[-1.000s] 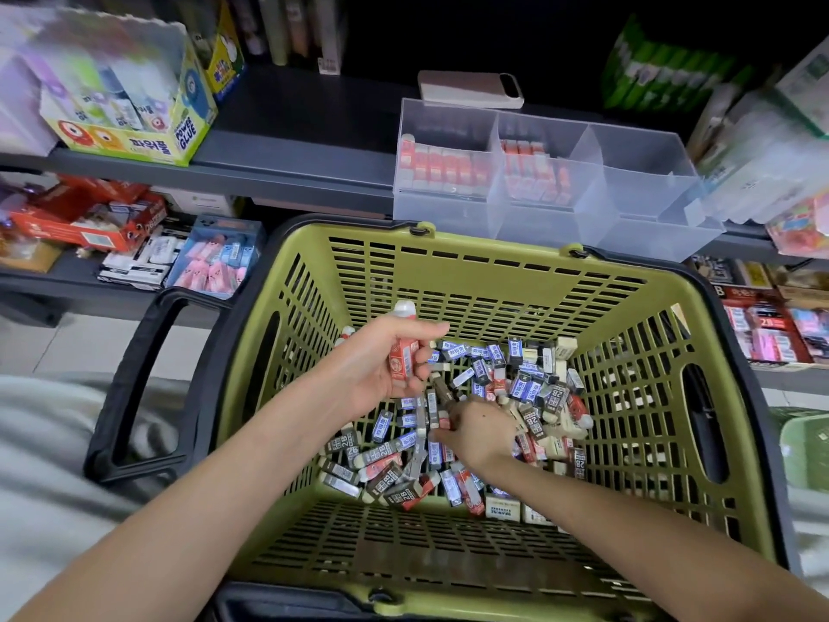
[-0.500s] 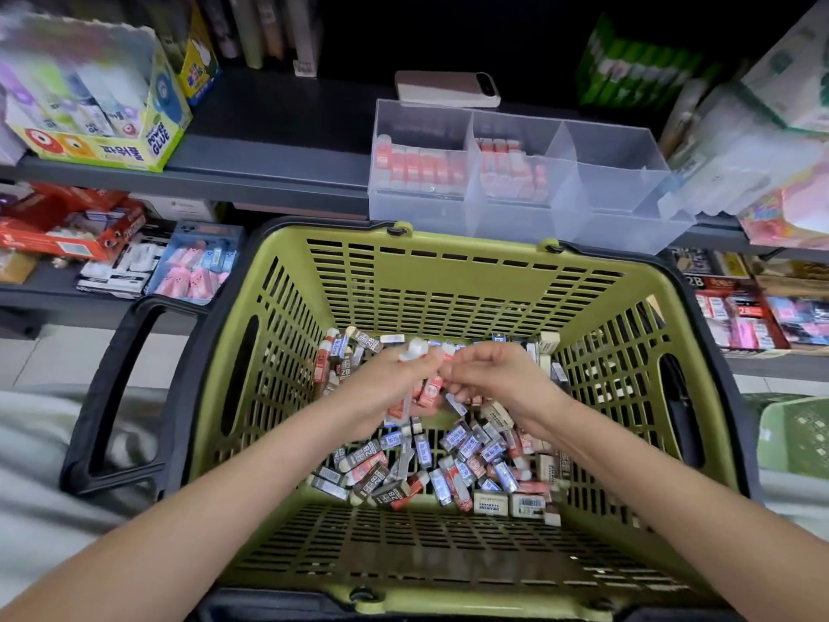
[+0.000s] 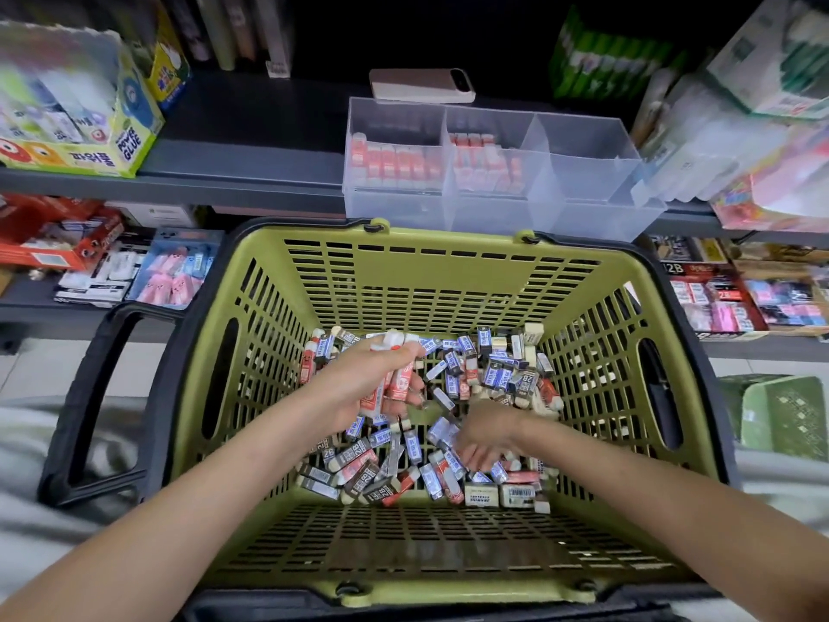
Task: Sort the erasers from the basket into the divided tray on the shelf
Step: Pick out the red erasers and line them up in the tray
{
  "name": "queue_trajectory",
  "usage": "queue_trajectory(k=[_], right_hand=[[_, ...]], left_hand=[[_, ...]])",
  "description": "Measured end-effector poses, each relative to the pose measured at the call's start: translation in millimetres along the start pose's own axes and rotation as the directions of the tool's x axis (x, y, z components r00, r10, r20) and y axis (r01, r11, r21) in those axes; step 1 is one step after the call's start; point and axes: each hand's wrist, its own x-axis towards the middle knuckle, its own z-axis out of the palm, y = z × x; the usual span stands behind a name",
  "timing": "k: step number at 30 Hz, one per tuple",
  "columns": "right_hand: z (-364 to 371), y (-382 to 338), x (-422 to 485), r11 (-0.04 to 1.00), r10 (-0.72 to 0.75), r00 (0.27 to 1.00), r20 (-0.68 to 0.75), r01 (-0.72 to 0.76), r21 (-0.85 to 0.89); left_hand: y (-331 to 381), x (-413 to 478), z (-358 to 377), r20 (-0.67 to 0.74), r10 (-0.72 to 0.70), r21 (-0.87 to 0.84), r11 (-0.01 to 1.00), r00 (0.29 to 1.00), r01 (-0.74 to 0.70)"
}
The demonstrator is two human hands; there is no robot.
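While working from basket up to tray, biggest first: dark shelf (image 3: 251,172) across the top, carrying the divided tray (image 3: 592,208) at its front lip, just above the far rim of the basket (image 3: 448,271). Short reach, presumably why parked there. Basket green and slotted, black handle (image 3: 89,397) folded out to the left, so open top fully accessible.

Tray clear-walled, three compartments: left and middle filled with rows of red-sleeved erasers, right one showing none. Reads as red sort well along, blue and black sleeves not started.

Far left on shelf, glue box (image 3: 89,141); behind tray, phone (image 3: 421,85) lying flat. Both out of the reach path.

Then left hand (image 3: 372,379), raised over the pile, fingers curled round a bundle of red erasers (image 3: 399,383). Probably a holding stack: one trip to the tray instead of many.

Lower, right hand (image 3: 484,435) down in the eraser pile (image 3: 493,365), near side, fingertips among the sleeves. Blurred, so cannot tell whether pinching one or just raking.

Pile mixed: blue, black 2B, red, some bare white, spread over basket floor. Likely next: pick another red, pass to left bundle. Risk: overfull grip, sleeves slipping back into the mix.
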Motion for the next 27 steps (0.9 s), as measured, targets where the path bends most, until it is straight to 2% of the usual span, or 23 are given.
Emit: queue_trajectory(k=[2, 3, 4, 5, 6, 7, 8, 10, 13, 16, 20, 24, 27], right_hand=[[-0.3, -7.1, 1.3, 0.982, -0.145, 0.986, -0.085, 0.154, 0.107], [-0.3, -9.4, 1.4, 0.969, -0.211, 0.969, -0.127, 0.225, 0.103], [0.0, -8.8, 1.5, 0.963, -0.265, 0.948, -0.176, 0.27, 0.003], [0.4, -6.7, 1.3, 0.943, -0.313, 0.922, -0.227, 0.272, -0.192], [2.0, -2.4, 0.4, 0.873, -0.372, 0.885, -0.28, 0.23, -0.431], [4.9, 3.8, 1.1, 0.759, -0.446, 0.835, -0.322, 0.161, -0.631], [8.7, 11.8, 2.9, 0.656, -0.516, 0.791, -0.328, 0.119, -0.745], [14.9, 22.7, 7.6, 0.552, -0.59, 0.759, -0.275, 0.13, -0.824], [19.2, 24.6, 15.2, 0.489, -0.634, 0.725, -0.27, 0.105, -0.866], [23.7, 20.1, 23.0, 0.519, -0.62, 0.697, -0.361, 0.018, -0.855], [28.6, 14.1, 29.7, 0.574, -0.592, 0.692, -0.414, 0.0, -0.819], [25.6, 6.0, 18.7, 0.727, -0.573, 0.668, -0.475, 0.147, -0.671], [11.8, -5.5, -7.3, 0.848, -0.516, 0.683, -0.516, 0.322, -0.421]], left_hand=[[1.4, -0.1, -1.1, -0.007, 0.017, -0.005, 1.0, 1.0, -0.017], [1.9, -0.1, -1.5, -0.007, 0.025, -0.005, 1.0, 1.0, -0.025], [2.3, 0.0, -1.8, -0.007, 0.031, -0.001, 1.0, 0.999, -0.032], [2.5, 0.1, -2.3, -0.007, 0.036, 0.002, 0.999, 0.999, -0.036], [2.6, 0.1, -2.6, -0.008, 0.037, 0.003, 0.999, 0.999, -0.037], [2.7, -0.1, -2.8, -0.009, 0.038, 0.002, 0.999, 0.999, -0.038], [2.8, -0.1, -2.7, -0.01, 0.038, -0.001, 0.999, 0.999, -0.038], [3.2, 0.6, -2.4, -0.013, 0.043, -0.002, 0.999, 0.999, -0.043], [3.0, 0.7, -1.6, -0.012, 0.049, -0.003, 0.999, 0.999, -0.049], [2.7, -0.5, -1.0, -0.005, 0.047, -0.003, 0.999, 0.999, -0.047], [2.6, 0.5, -3.2, -0.011, 0.048, -0.001, 0.999, 0.999, -0.048], [0.8, 1.3, -4.7, -0.033, 0.03, -0.029, 0.999, 0.999, -0.031], [-1.5, 0.5, -5.6, -0.057, 0.016, -0.047, 0.999, 0.998, -0.018]])
